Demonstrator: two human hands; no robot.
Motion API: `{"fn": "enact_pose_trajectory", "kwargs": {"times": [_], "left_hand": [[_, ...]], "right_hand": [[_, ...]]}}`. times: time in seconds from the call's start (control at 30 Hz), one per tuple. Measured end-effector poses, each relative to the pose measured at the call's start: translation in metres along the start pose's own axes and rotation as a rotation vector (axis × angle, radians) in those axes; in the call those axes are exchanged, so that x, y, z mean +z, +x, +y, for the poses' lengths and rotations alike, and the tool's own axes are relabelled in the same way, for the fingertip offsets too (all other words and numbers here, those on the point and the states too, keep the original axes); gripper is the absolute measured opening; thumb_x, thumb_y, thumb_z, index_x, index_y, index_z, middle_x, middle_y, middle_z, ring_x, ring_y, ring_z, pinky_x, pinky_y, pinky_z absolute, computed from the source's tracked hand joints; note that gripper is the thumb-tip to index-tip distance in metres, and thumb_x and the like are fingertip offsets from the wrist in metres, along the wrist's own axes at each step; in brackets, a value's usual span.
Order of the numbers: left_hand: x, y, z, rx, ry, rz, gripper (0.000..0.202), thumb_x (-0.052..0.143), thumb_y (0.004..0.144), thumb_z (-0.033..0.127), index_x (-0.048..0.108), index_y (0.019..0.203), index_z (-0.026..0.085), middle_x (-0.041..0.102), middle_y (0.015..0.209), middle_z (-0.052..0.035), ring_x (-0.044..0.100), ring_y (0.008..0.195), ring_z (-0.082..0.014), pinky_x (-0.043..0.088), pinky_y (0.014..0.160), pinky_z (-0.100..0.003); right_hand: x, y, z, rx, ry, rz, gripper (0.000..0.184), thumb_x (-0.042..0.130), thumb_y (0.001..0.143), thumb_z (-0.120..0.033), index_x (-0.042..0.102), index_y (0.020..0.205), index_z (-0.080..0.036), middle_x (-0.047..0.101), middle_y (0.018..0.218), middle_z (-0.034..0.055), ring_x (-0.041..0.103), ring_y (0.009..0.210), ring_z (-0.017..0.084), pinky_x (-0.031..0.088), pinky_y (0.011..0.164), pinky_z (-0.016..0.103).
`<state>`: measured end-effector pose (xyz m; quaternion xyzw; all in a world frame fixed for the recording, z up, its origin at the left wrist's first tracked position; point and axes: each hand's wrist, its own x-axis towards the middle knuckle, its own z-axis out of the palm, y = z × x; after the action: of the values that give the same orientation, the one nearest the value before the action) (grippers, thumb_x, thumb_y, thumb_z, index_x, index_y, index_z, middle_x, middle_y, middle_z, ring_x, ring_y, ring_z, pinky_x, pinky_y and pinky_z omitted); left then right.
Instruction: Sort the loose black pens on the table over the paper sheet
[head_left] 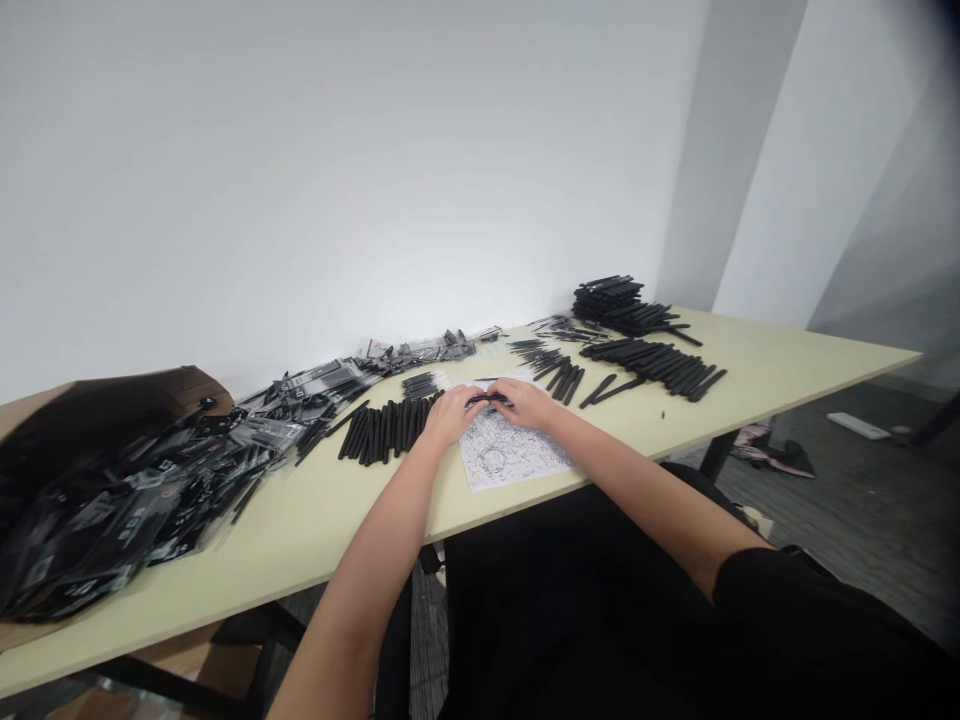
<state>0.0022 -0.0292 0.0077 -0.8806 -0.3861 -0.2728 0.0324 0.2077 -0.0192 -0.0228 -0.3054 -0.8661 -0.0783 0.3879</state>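
A black pen (487, 399) sits pinched between the curled fingers (472, 400) of the left hand (452, 415) and right hand (527, 403), just above a printed sheet (504, 455) on the desk (300, 540).

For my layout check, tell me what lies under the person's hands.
The left hand and right hand rest over a printed paper sheet; the print beneath them is covered.
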Motion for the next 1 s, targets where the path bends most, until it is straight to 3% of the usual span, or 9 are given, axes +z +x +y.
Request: {"fn": "enact_pose_trajectory", "kwargs": {"times": [0.4, 0.77, 1.0], "left_hand": [[-0.001, 0.001, 0.002, -0.061, 0.190, -0.076, 0.031, 0.042, 0.096, 0.042, 0.061, 0.107, 0.021, 0.067, 0.101, -0.0086, 0.061, 0.095, -0.0223, 0.044, 0.081, -0.031], [0.007, 0.003, 0.006, -0.043, 0.440, -0.161, 0.030, 0.034, 0.099, 0.038, 0.054, 0.107, 0.017, 0.069, 0.101, -0.0138, 0.062, 0.099, -0.0270, 0.029, 0.096, -0.044], [0.009, 0.004, 0.004, -0.042, 0.462, -0.144, 0.032, 0.039, 0.097, 0.043, 0.053, 0.109, 0.017, 0.070, 0.101, -0.0155, 0.063, 0.097, -0.0278, 0.027, 0.097, -0.044]], "right_hand": [[-0.001, 0.001, 0.000, -0.041, -0.003, 0.017, 0.019, 0.046, 0.091, -0.017, 0.058, 0.106, -0.018, 0.062, 0.099, 0.0106, 0.060, 0.090, 0.021, 0.052, 0.078, 0.034], [-0.003, 0.005, 0.001, -0.144, -0.108, -0.002, 0.027, 0.042, 0.095, -0.020, 0.065, 0.109, -0.018, 0.069, 0.099, 0.0108, 0.063, 0.093, 0.023, 0.051, 0.083, 0.039], [0.001, 0.004, 0.001, -0.061, -0.071, -0.001, 0.029, 0.041, 0.096, -0.023, 0.063, 0.114, -0.019, 0.069, 0.101, 0.0116, 0.063, 0.094, 0.023, 0.051, 0.083, 0.040]]}}
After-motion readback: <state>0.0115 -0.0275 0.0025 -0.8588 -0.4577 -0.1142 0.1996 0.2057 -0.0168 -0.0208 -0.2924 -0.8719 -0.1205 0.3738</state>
